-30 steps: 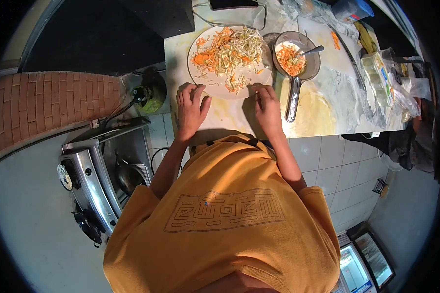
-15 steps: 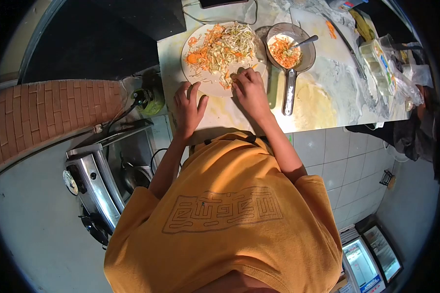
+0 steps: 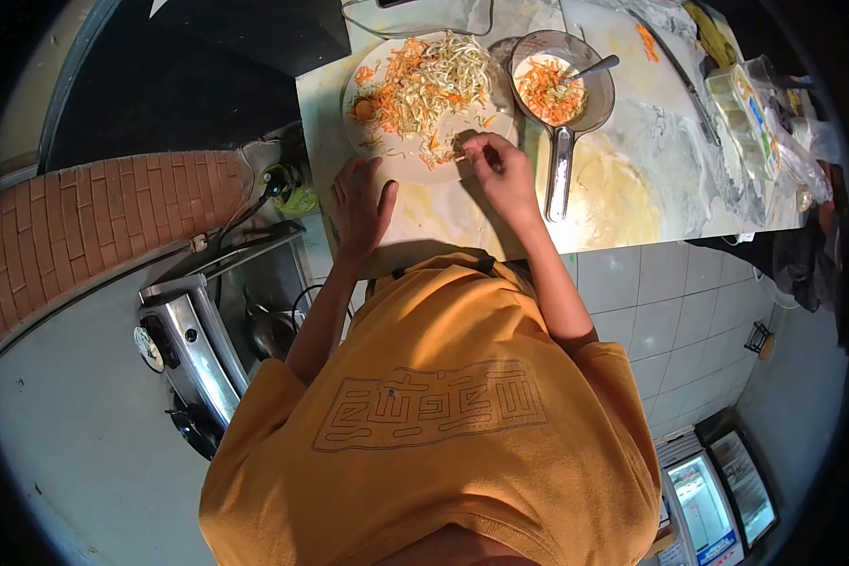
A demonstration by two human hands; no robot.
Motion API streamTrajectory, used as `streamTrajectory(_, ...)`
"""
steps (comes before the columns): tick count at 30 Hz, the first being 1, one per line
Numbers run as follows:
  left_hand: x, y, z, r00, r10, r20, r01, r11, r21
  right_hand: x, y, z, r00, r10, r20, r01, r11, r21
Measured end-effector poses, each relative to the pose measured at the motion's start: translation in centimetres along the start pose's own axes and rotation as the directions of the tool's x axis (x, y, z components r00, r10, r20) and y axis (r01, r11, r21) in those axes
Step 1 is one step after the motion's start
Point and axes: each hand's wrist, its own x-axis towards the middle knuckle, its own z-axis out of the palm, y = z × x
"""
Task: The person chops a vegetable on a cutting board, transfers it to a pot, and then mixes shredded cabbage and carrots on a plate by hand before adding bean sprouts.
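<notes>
The left hand (image 3: 360, 209), thumb spread, is beside the plate (image 3: 407, 172)'s near rim; the right hand (image 3: 506, 177) curls over it, any pinch hidden. A counter (image 3: 434, 203) strip separates plate from near edge; the pan (image 3: 599, 108) stands right.

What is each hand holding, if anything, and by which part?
Nothing shows in the left hand, beside the plate. The right hand is at the plate's near right side; whether it pinches any vegetable shreds cannot be told.

Bright countertop (image 3: 623, 189), hard shadows; edges bend, fading to black.
</notes>
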Motion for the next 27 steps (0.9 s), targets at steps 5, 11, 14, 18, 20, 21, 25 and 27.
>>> streamTrajectory(5,-0.1,-0.3,0.1,1.0,0.002,-0.01,-0.002,1.0,-0.002,0.2,0.0,-0.6,0.999,-0.042,-0.032,0.042,0.999,-0.008)
streamTrajectory(11,-0.1,-0.1,0.1,1.0,-0.023,-0.002,0.023,1.0,-0.014,0.3,-0.7,-0.1,0.949,-0.307,0.072,0.315,0.93,-0.188)
streamTrajectory(14,0.0,0.0,0.0,0.999,-0.035,0.005,0.035,0.998,-0.049,0.3,-1.8,0.1,0.955,-0.294,0.045,0.29,0.885,-0.364)
streamTrajectory(18,0.1,0.2,-0.3,0.999,-0.031,0.018,0.032,0.999,-0.035,1.1,-1.4,0.8,0.962,-0.267,0.06,0.274,0.932,-0.237)
streamTrajectory(20,0.2,0.2,-0.4,0.999,-0.036,0.021,0.036,0.999,-0.029,1.3,-1.7,1.1,0.963,-0.242,0.121,0.26,0.951,-0.168)
streamTrajectory(21,0.2,0.3,-0.4,0.999,-0.043,0.022,0.043,0.999,-0.03,1.4,-1.6,1.2,0.963,-0.241,0.122,0.26,0.951,-0.17)
streamTrajectory(25,0.2,0.2,-0.4,0.999,-0.038,0.018,0.038,0.999,-0.016,1.6,-1.3,1.7,0.926,-0.363,0.107,0.376,0.851,-0.366)
streamTrajectory(27,0.2,0.2,-0.4,0.999,-0.043,0.02,0.043,0.999,-0.022,1.7,-1.3,1.8,0.921,-0.374,0.112,0.387,0.838,-0.385)
